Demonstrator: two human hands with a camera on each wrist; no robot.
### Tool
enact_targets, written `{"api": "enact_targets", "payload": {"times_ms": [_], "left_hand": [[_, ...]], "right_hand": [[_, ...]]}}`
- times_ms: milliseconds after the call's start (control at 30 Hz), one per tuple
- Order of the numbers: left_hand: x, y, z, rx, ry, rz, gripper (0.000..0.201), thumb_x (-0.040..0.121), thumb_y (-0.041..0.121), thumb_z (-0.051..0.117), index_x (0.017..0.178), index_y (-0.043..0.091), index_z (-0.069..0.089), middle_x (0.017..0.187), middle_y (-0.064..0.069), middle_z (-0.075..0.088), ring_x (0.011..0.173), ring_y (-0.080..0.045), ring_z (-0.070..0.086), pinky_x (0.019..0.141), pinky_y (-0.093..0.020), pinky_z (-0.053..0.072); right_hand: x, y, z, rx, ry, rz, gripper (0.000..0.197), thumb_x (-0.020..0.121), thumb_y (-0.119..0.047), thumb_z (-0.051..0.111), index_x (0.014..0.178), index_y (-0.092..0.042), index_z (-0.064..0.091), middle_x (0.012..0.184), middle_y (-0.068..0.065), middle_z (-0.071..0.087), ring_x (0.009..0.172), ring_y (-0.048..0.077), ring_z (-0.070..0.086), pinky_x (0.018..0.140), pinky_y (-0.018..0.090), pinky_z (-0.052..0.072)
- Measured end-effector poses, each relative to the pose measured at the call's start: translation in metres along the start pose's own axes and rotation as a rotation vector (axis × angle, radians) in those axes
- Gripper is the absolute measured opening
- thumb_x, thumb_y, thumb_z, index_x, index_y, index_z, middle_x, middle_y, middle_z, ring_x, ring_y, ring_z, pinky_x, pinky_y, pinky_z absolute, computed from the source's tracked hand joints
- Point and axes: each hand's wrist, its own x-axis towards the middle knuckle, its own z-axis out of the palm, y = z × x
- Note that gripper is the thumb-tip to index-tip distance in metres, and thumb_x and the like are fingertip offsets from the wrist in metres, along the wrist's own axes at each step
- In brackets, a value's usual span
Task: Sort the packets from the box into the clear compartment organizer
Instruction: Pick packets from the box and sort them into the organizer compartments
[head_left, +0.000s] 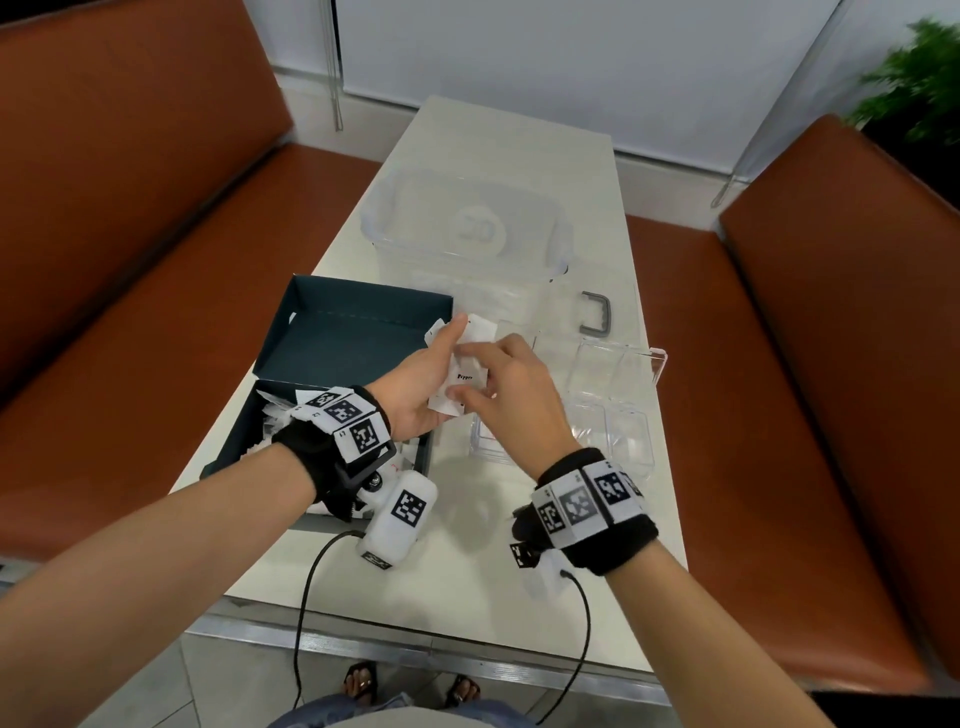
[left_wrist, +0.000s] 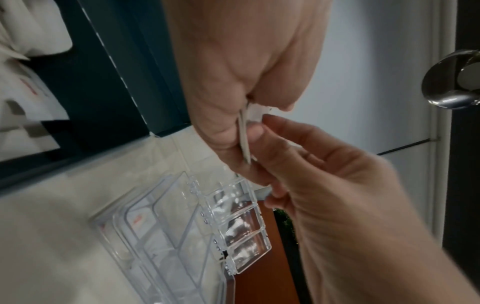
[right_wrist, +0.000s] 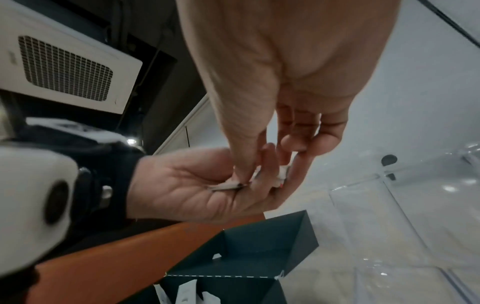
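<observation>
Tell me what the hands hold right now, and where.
Left hand holds several packets fanned across its palm, thumb on top. Right hand pinches the Pepper packet at its near edge.

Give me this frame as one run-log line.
left hand: holds packets | right hand: pinches one packet | box: open, packets inside | organizer: open

2 hands (head_left: 415, 384), 1 dark box (head_left: 332, 338), 1 clear organizer (head_left: 618, 395), several white packets (head_left: 467, 358), uncountable.

orange benches (head_left: 130, 218) – big clear tub (head_left: 467, 228) – plant (head_left: 919, 78)
</observation>
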Motion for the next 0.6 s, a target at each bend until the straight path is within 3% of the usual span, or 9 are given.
{"api": "enact_targets", "payload": {"times_ms": [100,200,267,433,600], "left_hand": [[-0.002,0.001,0.003,-0.124,-0.095,-0.011,0.049,0.097,0.052,0.046,0.117,0.01,0.062,0.099,-0.01,0.071,0.085,-0.02,0.066,0.071,-0.031,0.059],[-0.004,0.0,0.003,-0.21,-0.129,0.005,0.032,0.101,0.028,0.046,0.121,0.006,0.059,0.112,-0.014,0.071,0.093,-0.022,0.071,0.078,-0.038,0.06],[-0.005,-0.001,0.002,-0.213,-0.118,0.019,0.027,0.1,0.017,0.046,0.122,0.005,0.057,0.12,-0.016,0.068,0.098,-0.026,0.07,0.074,-0.038,0.061],[-0.008,-0.001,0.003,-0.089,-0.077,0.073,0.015,0.099,0.012,0.053,0.113,0.008,0.059,0.103,-0.018,0.073,0.092,-0.032,0.072,0.067,-0.034,0.061],[-0.009,-0.001,0.004,-0.003,-0.068,0.159,0.017,0.099,0.009,0.053,0.115,0.01,0.058,0.097,-0.012,0.075,0.088,-0.03,0.073,0.067,-0.031,0.061]], "right_hand": [[0.006,0.007,0.0,0.138,0.035,0.105,0.029,0.083,-0.014,0.07,0.111,-0.011,0.064,0.101,0.001,0.046,0.077,0.013,0.056,0.075,0.031,0.055],[0.01,0.018,-0.007,0.207,0.088,0.179,0.016,0.079,-0.01,0.073,0.092,-0.011,0.064,0.093,0.002,0.056,0.074,0.009,0.055,0.067,0.007,0.045],[0.013,0.024,-0.013,0.292,0.086,0.251,0.011,0.079,-0.014,0.074,0.083,-0.017,0.064,0.083,-0.004,0.063,0.065,0.002,0.055,0.059,0.003,0.04],[0.017,0.036,-0.024,0.502,0.12,0.431,0.011,0.08,-0.016,0.076,0.076,-0.02,0.066,0.065,-0.003,0.066,0.047,0.003,0.054,0.052,0.016,0.044],[0.018,0.043,-0.027,0.721,0.187,0.599,0.005,0.083,-0.011,0.072,0.083,-0.01,0.067,0.064,0.003,0.062,0.05,0.01,0.055,0.051,0.022,0.046]]}}
